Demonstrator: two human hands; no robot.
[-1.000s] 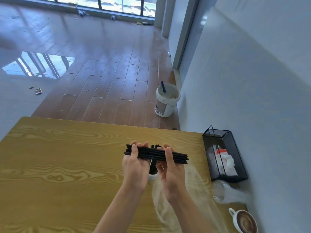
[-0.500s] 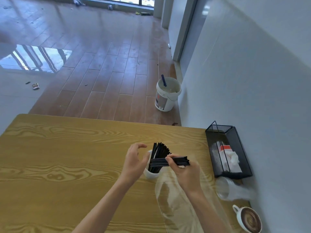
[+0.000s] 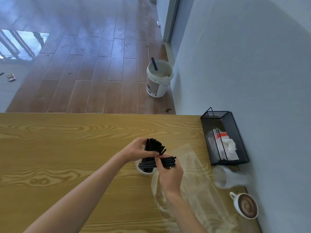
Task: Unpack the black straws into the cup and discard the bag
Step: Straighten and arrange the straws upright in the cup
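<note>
Head cam: I see a yellow wood bench (image 3: 67,157) w/ two bare arms over it. L hand (image 3: 136,151) is curled round the black straws (image 3: 154,146) that stand up in the white cup (image 3: 143,170), thumb & fingers pinching them near the top. R hand (image 3: 170,175) grips a 2nd bunch of black straws (image 3: 165,162), held flat & sideways just above the cup, tips pointing at the wall. L thumb & R fingertips are nearly touching. The clear bag (image 3: 190,179) lies flat on the bench under & right of the R hand, see-thru, wood grain shows thru it. Next to the wall sits a black mesh box (image 3: 235,132) w/ white napkins in it. Near that, a clear plastic cup (image 3: 225,177) lies on its side. A coffee mug (image 3: 245,207) w/ foam stands at the bench corner. On the floor, a white bucket (image 3: 159,79) w/ a blue handle stands by the wall
</note>
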